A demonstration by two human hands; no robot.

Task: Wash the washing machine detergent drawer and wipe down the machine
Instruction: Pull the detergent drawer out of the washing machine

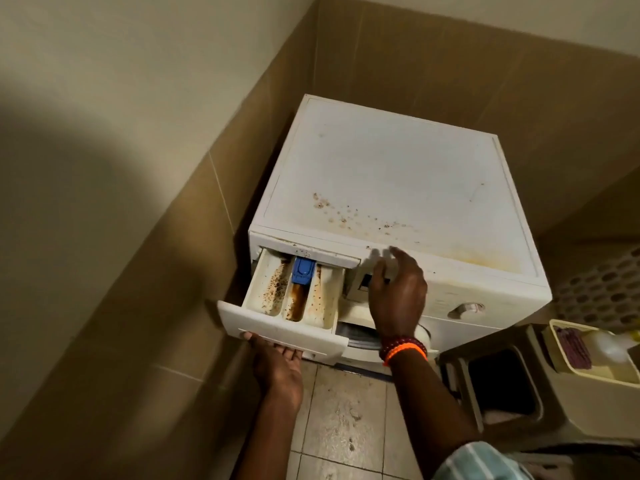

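Note:
A white front-loading washing machine [398,174] stands in a tiled corner, its top speckled with brown stains near the front. Its detergent drawer [277,327] is pulled far out at the upper left of the front panel. The drawer's three compartments are caked with brown and black grime, and a blue insert [304,270] sits at the back of the middle one. My left hand [275,362] grips the drawer's front handle from underneath. My right hand [394,292] hovers with fingers spread over the control panel, just right of the drawer, holding nothing.
A tiled wall runs close along the machine's left side. To the right stand a brown step stool [498,386], a cream tub [595,355] holding a purple item and a white bottle, and a perforated laundry basket [602,289]. The floor tiles [349,427] below are dirty.

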